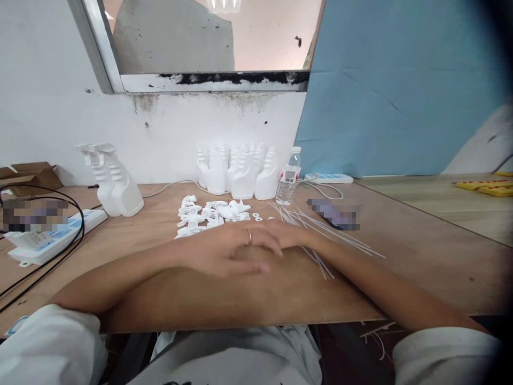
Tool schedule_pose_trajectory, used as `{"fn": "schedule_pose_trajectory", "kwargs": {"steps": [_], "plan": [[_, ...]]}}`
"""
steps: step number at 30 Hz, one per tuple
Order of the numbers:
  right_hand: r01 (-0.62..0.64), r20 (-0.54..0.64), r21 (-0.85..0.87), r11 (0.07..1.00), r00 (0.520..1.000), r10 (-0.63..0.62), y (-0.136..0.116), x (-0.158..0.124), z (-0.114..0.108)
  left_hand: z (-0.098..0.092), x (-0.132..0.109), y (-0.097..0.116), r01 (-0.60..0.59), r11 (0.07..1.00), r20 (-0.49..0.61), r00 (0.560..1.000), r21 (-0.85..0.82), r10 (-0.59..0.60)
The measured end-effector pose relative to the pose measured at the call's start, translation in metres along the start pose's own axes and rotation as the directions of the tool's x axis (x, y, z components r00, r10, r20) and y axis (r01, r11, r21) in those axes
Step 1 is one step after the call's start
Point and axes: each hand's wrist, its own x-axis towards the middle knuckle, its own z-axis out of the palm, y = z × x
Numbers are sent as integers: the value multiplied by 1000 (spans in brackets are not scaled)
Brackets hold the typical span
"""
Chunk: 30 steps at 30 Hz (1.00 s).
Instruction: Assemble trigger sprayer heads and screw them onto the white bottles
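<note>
My left hand [230,248], with a ring on one finger, lies across my right hand above the table near its front edge. Its thumb and fingers are stretched out and apart, and it holds nothing. Only the back and wrist of my right hand [289,235] show; its fingers are hidden behind the left. Just beyond the hands lies a heap of white spray-trigger heads [214,212], partly covered by my left forearm. A few small white rings [257,216] sit beside it. Thin white plastic tubes [340,235] are scattered around my right wrist, some passing behind it.
White spray bottles without heads [242,174] stand by the wall. Bottles with trigger heads [116,184] stand at left. A water bottle [287,179], phone [334,214] and power strip [328,178] are at right; another power strip [60,235], black cables and a cardboard box [34,176] are at left.
</note>
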Motion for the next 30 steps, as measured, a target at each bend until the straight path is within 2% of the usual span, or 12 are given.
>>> {"fn": "schedule_pose_trajectory", "kwargs": {"steps": [1, 6, 9, 12, 15, 18, 21, 23, 26, 30], "plan": [[-21, 8, 17, 1000, 1000, 20, 1, 0, 0, 1, 6, -10, -7, 999, 51, 999, 45, 5], [-159, 51, 107, 981, 987, 154, 1, 1, 0, 28, 6, -62, 115, 947, 35, 991, 299, -131], [-202, 20, 180, 963, 979, 202, 0, 1, 0, 44, 0, -79, 160, 945, 23, 985, 286, -173], [-181, -78, 240, 954, 976, 205, 0, 3, 0, 51, -2, -79, 203, 967, -54, 979, 153, -197], [-101, -261, 222, 970, 952, 159, -3, 4, 0, 51, -3, -71, 282, 959, -143, 948, -45, -285], [-36, -442, 107, 994, 893, 80, -8, 3, 2, 53, -4, -68, 369, 909, -189, 896, -192, -403], [55, -550, -3, 998, 834, -48, -12, 3, 4, 56, -3, -72, 430, 865, -195, 854, -257, -482], [135, -551, -58, 989, 822, -145, -13, 3, 5, 58, -3, -76, 436, 858, -195, 848, -271, -493], [254, -470, -119, 960, 837, -280, -14, 4, 6, 58, -2, -78, 415, 858, -191, 855, -303, -481], [304, -374, -151, 941, 863, -339, -13, 2, 6, 58, -2, -75, 387, 841, -189, 857, -378, -479]]}}
